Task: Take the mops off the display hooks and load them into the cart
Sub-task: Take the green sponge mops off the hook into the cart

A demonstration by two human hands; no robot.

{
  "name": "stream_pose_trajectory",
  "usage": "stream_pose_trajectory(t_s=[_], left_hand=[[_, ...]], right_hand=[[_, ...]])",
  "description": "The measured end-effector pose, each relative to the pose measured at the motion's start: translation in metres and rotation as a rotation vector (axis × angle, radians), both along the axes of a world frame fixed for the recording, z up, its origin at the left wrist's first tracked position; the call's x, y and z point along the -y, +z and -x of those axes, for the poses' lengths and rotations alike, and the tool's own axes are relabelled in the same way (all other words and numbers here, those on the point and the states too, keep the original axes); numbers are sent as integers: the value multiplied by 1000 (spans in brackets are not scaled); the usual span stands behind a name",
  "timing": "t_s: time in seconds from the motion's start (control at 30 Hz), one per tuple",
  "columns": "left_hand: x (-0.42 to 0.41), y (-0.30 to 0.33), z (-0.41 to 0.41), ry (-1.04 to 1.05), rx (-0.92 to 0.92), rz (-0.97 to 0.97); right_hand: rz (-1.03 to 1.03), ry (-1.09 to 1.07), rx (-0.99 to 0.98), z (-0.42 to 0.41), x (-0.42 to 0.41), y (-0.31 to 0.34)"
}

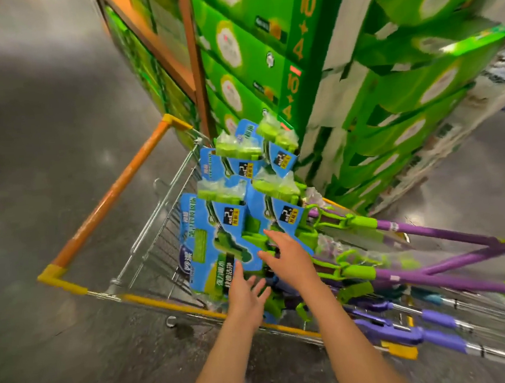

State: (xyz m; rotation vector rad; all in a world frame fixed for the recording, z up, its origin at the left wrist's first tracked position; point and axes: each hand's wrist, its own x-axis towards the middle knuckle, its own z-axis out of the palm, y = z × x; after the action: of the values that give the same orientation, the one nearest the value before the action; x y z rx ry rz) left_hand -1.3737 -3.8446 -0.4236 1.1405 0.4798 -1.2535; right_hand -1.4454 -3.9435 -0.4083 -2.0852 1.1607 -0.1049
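Several mops lie in the wire cart (146,249). Their heads, packed in blue cards with green sponges (216,240), point towards the cart's orange handle (114,194). Their purple poles (432,233) stick out over the cart's right end. My left hand (248,292) hovers over the mop heads with spread, straight fingers and holds nothing. My right hand (284,255) reaches further in with straight fingers that touch the green part of a mop head. No display hooks are in view.
A tall stack of green boxes (358,90) on a pallet stands right behind the cart. An orange rack upright (194,59) rises beside it. Grey shop floor (41,133) stretches to the left and in front of the cart.
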Motion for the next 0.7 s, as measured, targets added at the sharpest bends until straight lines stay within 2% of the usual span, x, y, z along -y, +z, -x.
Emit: stream_pose_trajectory(t_s=[0.17,0.33,0.53,0.7], left_hand=[[24,-19,3,107,-19,-13],[34,-35,10,260,22,-144],[38,-46,11,300,-71,-104],[36,-40,17,306,-15,-51]], right_hand=[[13,112,-119,-29,14,-27],[93,160,-213,-38,23,-42],[81,128,-170,-38,31,-44],[79,140,-176,-37,28,-39]])
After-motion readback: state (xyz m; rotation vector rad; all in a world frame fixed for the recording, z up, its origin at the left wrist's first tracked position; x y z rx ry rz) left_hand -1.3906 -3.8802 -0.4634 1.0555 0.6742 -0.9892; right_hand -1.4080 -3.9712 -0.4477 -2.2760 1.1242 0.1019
